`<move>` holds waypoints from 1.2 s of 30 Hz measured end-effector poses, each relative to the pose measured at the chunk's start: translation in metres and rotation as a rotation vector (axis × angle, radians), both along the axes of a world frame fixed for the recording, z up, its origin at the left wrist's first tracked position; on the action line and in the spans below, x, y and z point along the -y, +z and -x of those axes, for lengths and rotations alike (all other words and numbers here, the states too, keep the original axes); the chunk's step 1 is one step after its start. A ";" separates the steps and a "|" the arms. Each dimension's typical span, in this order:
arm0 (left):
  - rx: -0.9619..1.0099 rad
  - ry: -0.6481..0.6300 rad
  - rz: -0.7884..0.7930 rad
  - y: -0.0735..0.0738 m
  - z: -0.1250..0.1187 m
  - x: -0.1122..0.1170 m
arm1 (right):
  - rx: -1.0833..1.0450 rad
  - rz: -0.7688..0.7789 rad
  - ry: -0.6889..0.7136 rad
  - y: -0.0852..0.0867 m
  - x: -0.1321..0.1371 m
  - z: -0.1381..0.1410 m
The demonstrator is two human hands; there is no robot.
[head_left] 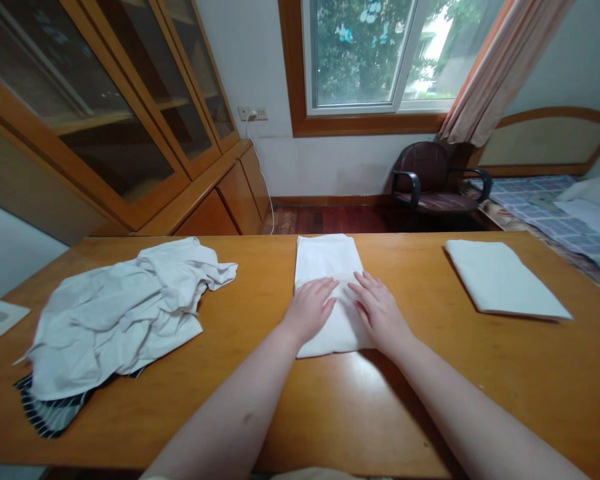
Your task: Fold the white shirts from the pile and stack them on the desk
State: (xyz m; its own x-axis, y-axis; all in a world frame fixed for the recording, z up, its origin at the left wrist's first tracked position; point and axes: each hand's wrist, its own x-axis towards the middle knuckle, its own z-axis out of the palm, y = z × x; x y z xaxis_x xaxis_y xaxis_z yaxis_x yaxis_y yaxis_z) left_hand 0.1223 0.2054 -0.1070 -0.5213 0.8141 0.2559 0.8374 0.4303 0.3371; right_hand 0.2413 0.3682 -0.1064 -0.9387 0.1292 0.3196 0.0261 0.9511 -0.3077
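Note:
A white cloth (325,263), folded into a long rectangle, lies in the middle of the wooden table (300,400). My left hand (310,308) rests flat on its near half, fingers stretched out and pointing away from me. My right hand (377,308) lies flat beside it on the same cloth, fingers also extended. The two hands nearly touch at the fingertips. Neither hand holds anything.
A crumpled pile of white cloth (120,313) lies at the left over a dark striped fabric (50,410). A second folded white cloth (505,279) sits at the right. Beyond the table stand a wooden cabinet (130,120), a dark armchair (430,180) and a bed (565,213).

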 end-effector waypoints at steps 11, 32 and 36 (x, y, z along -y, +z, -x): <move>0.063 0.089 0.223 -0.020 0.009 -0.007 | 0.340 -0.040 0.017 -0.024 -0.014 0.034; -0.060 0.049 0.283 -0.025 -0.047 -0.009 | 0.331 -0.014 -0.062 -0.029 -0.019 0.034; -0.038 0.040 0.289 -0.024 -0.034 0.019 | 0.320 0.028 -0.050 -0.027 -0.017 0.032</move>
State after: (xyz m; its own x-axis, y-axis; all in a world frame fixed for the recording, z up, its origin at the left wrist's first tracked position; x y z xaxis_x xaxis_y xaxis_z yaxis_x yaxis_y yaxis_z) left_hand 0.1562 0.1868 -0.1313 -0.5491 0.8350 0.0369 0.8275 0.5369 0.1645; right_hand 0.2089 0.3856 -0.1339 -0.9832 0.1825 0.0048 0.1725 0.9375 -0.3021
